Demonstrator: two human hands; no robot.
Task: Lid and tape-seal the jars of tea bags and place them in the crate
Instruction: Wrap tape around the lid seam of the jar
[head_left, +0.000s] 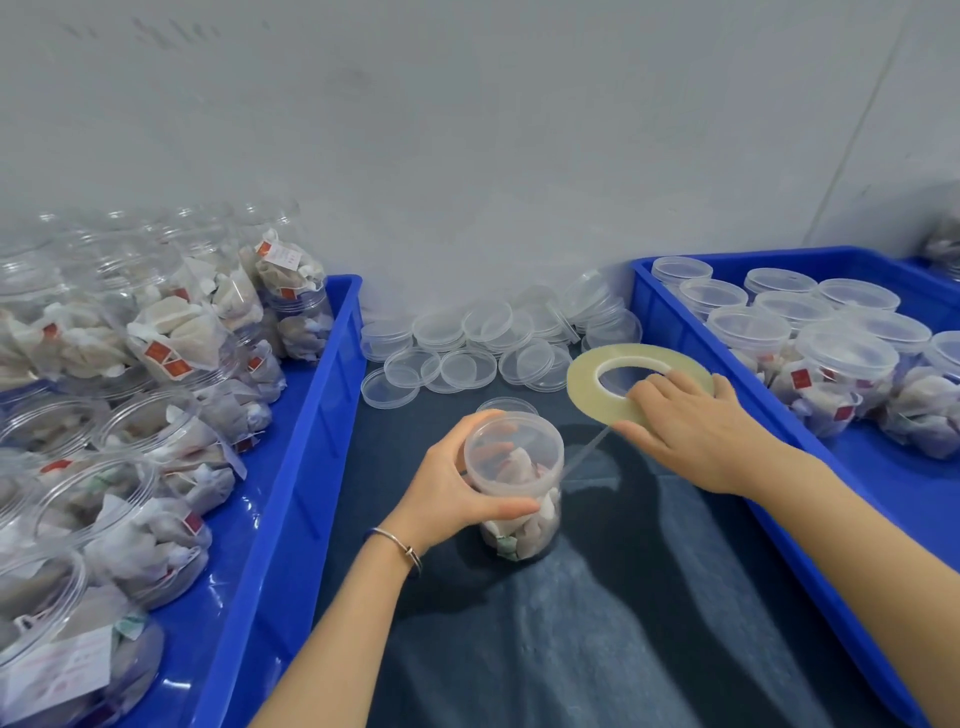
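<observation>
Left hand (447, 499) curled round lidded clear plastic jar of tea bags (514, 483), upright between thumb and fingers | right hand (691, 431) gripping flat yellowish tape roll (618, 382), strand running to jar | light, slick, squeezable; hold below lid seam.

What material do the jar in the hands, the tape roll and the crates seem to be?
Jar: clear glossy plastic, probably; the tea bags show through the wall.
Tape roll: translucent yellowish film, seemingly plastic, wound in a thin flat ring.
Crates: opaque blue plastic, smooth and shiny, with light reflections on the rim.
</observation>
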